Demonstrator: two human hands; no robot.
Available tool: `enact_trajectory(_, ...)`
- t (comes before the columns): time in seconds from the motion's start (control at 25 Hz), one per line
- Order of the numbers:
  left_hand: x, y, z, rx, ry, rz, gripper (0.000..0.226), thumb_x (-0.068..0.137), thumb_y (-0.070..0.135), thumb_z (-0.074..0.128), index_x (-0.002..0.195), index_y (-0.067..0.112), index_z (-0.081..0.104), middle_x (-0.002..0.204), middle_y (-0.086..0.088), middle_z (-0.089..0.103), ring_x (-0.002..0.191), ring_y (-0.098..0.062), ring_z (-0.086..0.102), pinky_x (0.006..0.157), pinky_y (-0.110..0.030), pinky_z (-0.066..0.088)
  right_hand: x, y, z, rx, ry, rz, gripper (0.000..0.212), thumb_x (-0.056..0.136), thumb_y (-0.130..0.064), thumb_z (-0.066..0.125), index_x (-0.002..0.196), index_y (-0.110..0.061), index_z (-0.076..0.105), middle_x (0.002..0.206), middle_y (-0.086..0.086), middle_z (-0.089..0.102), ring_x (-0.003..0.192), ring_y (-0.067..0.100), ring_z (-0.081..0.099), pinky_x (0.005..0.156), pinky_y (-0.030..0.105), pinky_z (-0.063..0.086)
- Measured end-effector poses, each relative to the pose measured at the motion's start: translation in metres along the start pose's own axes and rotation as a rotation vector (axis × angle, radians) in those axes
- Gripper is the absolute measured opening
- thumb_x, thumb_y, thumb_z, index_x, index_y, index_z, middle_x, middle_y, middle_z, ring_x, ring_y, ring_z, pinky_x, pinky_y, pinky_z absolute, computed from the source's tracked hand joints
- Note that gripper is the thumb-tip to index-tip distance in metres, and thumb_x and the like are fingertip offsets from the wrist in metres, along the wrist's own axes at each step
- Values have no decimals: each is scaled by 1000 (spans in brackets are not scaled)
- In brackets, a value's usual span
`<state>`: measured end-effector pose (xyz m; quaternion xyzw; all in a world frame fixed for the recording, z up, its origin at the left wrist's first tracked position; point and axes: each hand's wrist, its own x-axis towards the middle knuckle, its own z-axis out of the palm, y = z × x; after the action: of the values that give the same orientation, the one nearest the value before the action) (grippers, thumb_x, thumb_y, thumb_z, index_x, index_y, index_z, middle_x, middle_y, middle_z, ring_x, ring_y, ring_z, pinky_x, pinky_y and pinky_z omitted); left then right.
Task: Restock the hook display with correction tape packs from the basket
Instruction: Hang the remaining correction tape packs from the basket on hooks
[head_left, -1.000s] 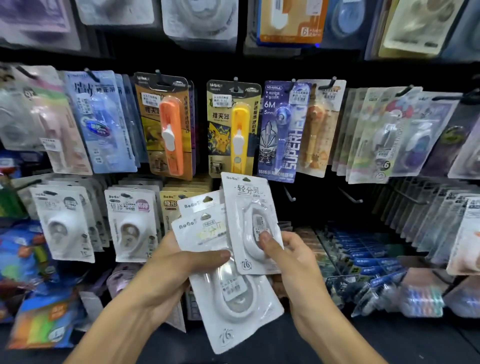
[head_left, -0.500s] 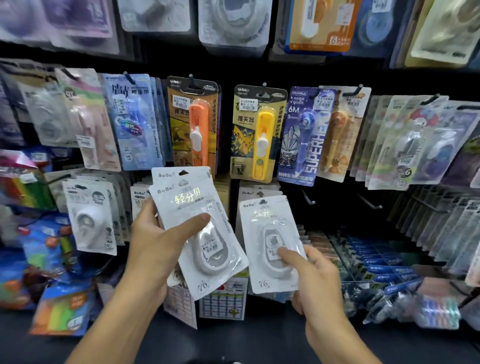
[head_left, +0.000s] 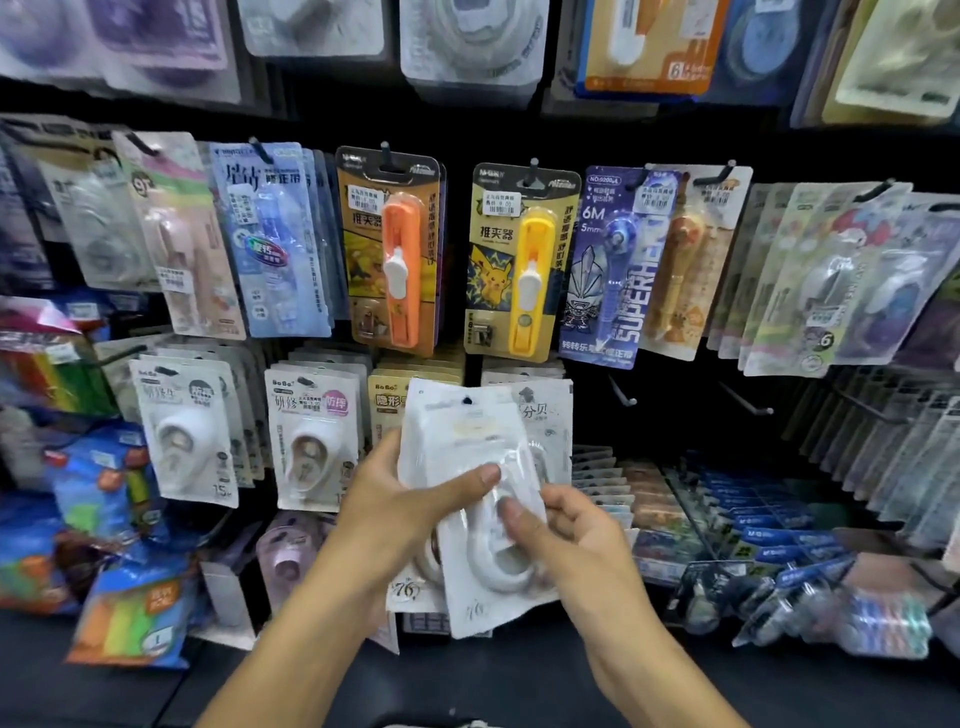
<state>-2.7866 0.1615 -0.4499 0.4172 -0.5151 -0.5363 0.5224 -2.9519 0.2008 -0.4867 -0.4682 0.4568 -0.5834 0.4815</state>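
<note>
The packs (head_left: 467, 499) are between both hands: the left hand (head_left: 400, 514) grips them from the left with thumb on front, the right hand (head_left: 571, 540) pinches them from the right.

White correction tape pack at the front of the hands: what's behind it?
Behind the front white correction tape pack, gripped by left hand and right hand, more white packs overlap. Their count and the hook there are covered.

Left hand (head_left: 395, 512) and right hand (head_left: 571, 540) grip white correction tape packs (head_left: 467, 467) before hook display (head_left: 623, 400).
</note>
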Motion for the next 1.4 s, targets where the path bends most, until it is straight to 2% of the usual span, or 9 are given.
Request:
enact_trajectory(0.12, 3, 5, -9, -47, 72, -80, 53, 61, 22, 87, 110, 24, 69, 100, -5, 80, 91, -30, 77, 90, -56, 57, 8, -4, -13, 5, 185, 22, 28, 85, -40, 77, 101, -20, 66, 87, 1, 79, 66, 16, 73, 47, 27, 51)
enact_trajectory(0.28, 10, 12, -24, -72, 266, 13, 27, 76, 14, 84, 97, 27, 73, 96, -4, 80, 90, -31, 77, 90, -58, 57, 13, 1, -24, -183, 342, 20, 25, 88, -41, 74, 107, -35, 59, 95, -7, 76, 75, 14, 75, 61, 38, 59)
enact_trajectory(0.44, 9, 8, -20, -51, 262, 61, 26, 79, 13, 83, 97, 28, 75, 98, 0, 80, 92, -26, 77, 89, -53, 58, 10, 8, -17, -45, 242, 145, 62, 93, -25, 72, 135, -49, 34, 130, -10, 54, 97, 14, 71, 75, 40, 62)
enact_trajectory(0.52, 8, 2, -11, -9, 188, 67, 28, 79, 17, 82, 104, 26, 72, 100, 1, 80, 94, -23, 77, 87, -47, 60, 7, 10, -12, -174, 164, 12, 56, 88, -40, 75, 127, -55, 38, 132, -19, 51, 101, -5, 64, 79, 28, 56)
enact_trajectory(0.64, 3, -6, 8, 47, -56, 21, 31, 81, 26, 78, 110, 27, 68, 104, 5, 79, 94, -11, 76, 79, -29, 61, 6, 5, 3, -184, -31, -156, 52, 81, -39, 81, 119, -53, 48, 122, -12, 68, 98, 8, 72, 78, 28, 59)
enact_trajectory(0.84, 11, -11, 7, 494, 62, 131, 23, 93, 41, 65, 113, 33, 59, 108, 14, 65, 97, -2, 63, 84, -26, 52, 30, 8, -8, -232, 233, -200, 43, 91, -19, 74, 109, -54, 59, 124, -28, 58, 117, -3, 55, 91, 23, 46)
enact_trajectory(1.04, 16, -15, 1, 558, 91, 167, 19, 88, 41, 69, 104, 40, 58, 109, 22, 61, 103, 4, 58, 83, -24, 48, 58, 10, -30, -452, 125, -116, 47, 92, -29, 71, 126, -53, 48, 130, -27, 49, 123, 6, 49, 86, 25, 43)
enact_trajectory(1.24, 17, -21, 13, 716, 98, 237, 25, 88, 37, 71, 108, 41, 56, 118, 15, 59, 110, -8, 56, 93, -33, 46, 72, 14, -14, -697, 111, -198, 53, 89, -36, 74, 118, -44, 30, 123, -8, 57, 100, 23, 62, 83, 42, 54)
enact_trajectory(1.4, 10, -27, 13, 860, 81, 299, 24, 88, 35, 70, 108, 37, 58, 114, 15, 60, 106, -10, 57, 87, -32, 46, 38, 51, -31, -709, 149, -234, 75, 83, -63, 65, 143, -55, 21, 148, -17, 44, 118, 8, 55, 90, 40, 51)
